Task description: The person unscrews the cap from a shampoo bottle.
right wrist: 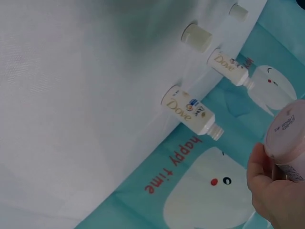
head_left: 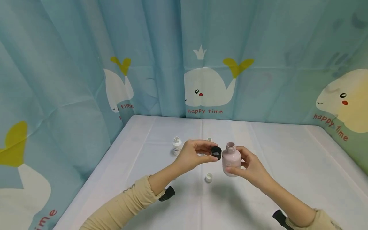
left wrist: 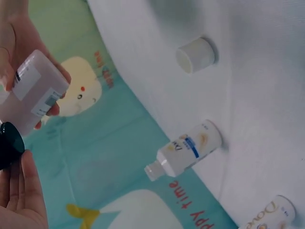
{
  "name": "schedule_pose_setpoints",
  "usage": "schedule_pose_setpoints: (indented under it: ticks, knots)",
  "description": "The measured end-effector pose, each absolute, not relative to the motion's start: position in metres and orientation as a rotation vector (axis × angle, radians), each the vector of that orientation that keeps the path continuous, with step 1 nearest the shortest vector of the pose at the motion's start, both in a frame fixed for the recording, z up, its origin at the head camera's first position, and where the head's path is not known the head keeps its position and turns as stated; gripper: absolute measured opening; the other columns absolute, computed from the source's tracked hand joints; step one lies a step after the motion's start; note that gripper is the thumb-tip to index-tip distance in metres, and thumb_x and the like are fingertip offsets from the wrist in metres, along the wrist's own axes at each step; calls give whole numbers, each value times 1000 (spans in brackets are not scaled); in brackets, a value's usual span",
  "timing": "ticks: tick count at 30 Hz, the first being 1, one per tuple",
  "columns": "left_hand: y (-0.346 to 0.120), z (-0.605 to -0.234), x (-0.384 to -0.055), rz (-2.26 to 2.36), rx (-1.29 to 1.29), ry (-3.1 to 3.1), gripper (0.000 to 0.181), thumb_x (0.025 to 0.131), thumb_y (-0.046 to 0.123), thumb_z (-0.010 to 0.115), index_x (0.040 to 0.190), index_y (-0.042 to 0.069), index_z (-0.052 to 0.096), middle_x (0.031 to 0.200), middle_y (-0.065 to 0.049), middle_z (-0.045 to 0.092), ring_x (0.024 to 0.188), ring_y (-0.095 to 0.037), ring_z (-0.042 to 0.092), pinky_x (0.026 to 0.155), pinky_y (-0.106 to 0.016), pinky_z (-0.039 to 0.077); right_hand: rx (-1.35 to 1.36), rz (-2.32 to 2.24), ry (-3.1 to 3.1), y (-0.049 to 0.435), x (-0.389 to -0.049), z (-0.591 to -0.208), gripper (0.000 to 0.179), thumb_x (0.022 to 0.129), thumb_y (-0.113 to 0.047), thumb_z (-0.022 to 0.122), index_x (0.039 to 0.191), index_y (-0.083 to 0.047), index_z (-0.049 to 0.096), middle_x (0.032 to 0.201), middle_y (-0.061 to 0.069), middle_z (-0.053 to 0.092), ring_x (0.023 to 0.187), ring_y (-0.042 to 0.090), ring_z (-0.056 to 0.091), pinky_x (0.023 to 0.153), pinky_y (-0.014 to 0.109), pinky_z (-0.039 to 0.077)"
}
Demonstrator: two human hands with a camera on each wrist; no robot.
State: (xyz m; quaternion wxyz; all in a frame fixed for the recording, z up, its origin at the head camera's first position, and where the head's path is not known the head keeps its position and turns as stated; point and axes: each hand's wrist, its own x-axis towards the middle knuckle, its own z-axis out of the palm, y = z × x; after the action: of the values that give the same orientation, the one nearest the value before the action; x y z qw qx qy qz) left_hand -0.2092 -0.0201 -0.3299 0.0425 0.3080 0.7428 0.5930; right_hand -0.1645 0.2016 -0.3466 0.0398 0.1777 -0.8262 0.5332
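My left hand (head_left: 191,155) pinches a black screw cap (head_left: 216,153) between thumb and fingers, its hollow side showing in the head view. Close beside it, my right hand (head_left: 253,164) grips a pink bottle (head_left: 231,160) round its body. The bottle is held upright above the table, and its threaded neck is uncovered. Labels show on the pink bottle (left wrist: 45,90) in the left wrist view. In the right wrist view its printed base (right wrist: 286,129) faces the camera.
On the white table (head_left: 287,179) stand two uncapped white Dove bottles, one (head_left: 177,146) left of the left hand, the other (right wrist: 188,110) mostly hidden behind that hand in the head view. Two white caps (right wrist: 197,38) (right wrist: 238,12) lie nearby. A blue whale-print curtain (head_left: 161,89) hangs behind.
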Motion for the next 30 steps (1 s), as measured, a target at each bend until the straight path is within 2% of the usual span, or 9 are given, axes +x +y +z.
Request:
schedule_pose_setpoints:
  ticks: [3, 8, 13, 21, 24, 30]
  knots:
    - [-18, -333, -210, 1819, 919, 2233, 37, 75, 2, 77, 111, -1, 67, 104, -19, 69, 85, -14, 68, 79, -24, 57, 529, 1617, -2541, 204, -167, -349, 51, 79, -3, 73, 123, 4, 47, 112, 10, 58, 92, -4, 55, 80, 17, 50]
    - [-12, -337, -210, 1815, 809, 2157, 38, 74, -2, 76, 110, -2, 67, 107, -21, 68, 87, -20, 71, 77, -25, 58, 553, 1576, -2536, 212, -171, -353, 51, 78, -2, 73, 121, 6, 48, 109, -2, 58, 92, -5, 58, 81, 14, 50]
    - [-5, -348, -209, 1780, 809, 2167, 36, 73, -3, 76, 108, -2, 68, 107, -20, 68, 87, -20, 70, 76, -22, 57, 573, 1562, -2542, 220, -176, -356, 47, 77, -2, 74, 117, 5, 51, 105, -9, 59, 92, -5, 58, 82, 12, 50]
    - [6, -359, -207, 1682, 932, 2204, 34, 73, -3, 77, 106, -4, 68, 104, -20, 69, 90, -21, 70, 76, -17, 55, 541, 1617, -2585, 234, -185, -364, 51, 79, -4, 74, 121, 5, 47, 105, -17, 54, 92, -6, 59, 75, 19, 55]
    - [11, -363, -206, 1681, 920, 2154, 35, 72, -6, 76, 106, -6, 67, 103, -21, 69, 94, -25, 69, 77, -19, 56, 524, 1588, -2605, 239, -188, -367, 52, 79, -5, 74, 122, 5, 48, 107, -12, 56, 92, -7, 59, 76, 17, 55]
    - [22, -374, -203, 1643, 917, 2105, 34, 73, -7, 75, 106, -7, 67, 104, -21, 69, 93, -25, 69, 76, -17, 56, 512, 1485, -2637, 249, -195, -370, 53, 81, -7, 73, 125, 8, 48, 115, 19, 58, 92, -11, 55, 77, 13, 52]
